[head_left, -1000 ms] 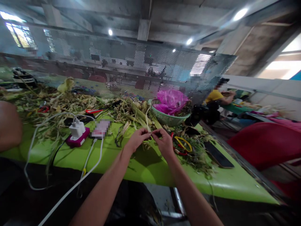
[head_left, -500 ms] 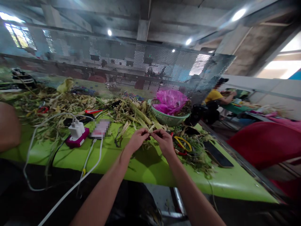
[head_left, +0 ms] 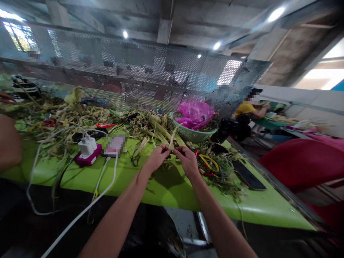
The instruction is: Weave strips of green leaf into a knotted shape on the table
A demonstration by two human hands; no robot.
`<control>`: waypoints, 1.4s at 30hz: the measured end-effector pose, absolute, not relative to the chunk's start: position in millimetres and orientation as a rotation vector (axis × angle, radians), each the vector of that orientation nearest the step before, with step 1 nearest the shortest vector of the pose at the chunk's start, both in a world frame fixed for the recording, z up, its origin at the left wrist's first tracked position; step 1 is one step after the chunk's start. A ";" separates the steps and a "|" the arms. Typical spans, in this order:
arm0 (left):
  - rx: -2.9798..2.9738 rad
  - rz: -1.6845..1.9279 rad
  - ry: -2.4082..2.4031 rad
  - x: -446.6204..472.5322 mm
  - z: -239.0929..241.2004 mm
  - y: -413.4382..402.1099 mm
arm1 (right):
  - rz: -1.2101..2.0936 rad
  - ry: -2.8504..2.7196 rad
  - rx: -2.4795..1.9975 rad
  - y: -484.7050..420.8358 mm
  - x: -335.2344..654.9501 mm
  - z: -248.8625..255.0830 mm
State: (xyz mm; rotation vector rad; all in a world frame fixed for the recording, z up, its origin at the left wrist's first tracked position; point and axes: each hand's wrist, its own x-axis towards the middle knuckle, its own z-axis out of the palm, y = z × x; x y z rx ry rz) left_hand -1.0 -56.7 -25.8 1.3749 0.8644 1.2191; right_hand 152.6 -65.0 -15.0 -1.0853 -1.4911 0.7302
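Observation:
In front of me, a pale, tapering strip of dry leaf (head_left: 172, 139) points upward from between my hands. My left hand (head_left: 158, 158) pinches its lower end between thumb and fingers. Close beside it, my right hand (head_left: 187, 162) pinches the same end from the other side. The fingertips nearly meet and cover the base of the strip. Behind the hands lies a heap of dried stalks and leaves (head_left: 158, 130). To the right of my right hand are a yellow-handled tool (head_left: 211, 163) and thin green plant scraps (head_left: 228, 175).
A green basket (head_left: 197, 137) holds a pink plastic bag (head_left: 196, 113). On the left are a plugged-in purple power block (head_left: 87, 159), white cables (head_left: 114, 179) and a phone (head_left: 114, 145). A dark phone (head_left: 248, 175) lies right. Another person's arm (head_left: 9, 143) rests at far left.
The leaf strip now stands taller and more upright between my fingers. My hands have stayed almost in place. Another person's hand has appeared at the far left edge.

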 end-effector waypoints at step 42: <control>1.102 1.212 0.854 -2.5 -17.1 -62.1 | 0.348 -1.724 -0.923 -70.6 148.6 -14.3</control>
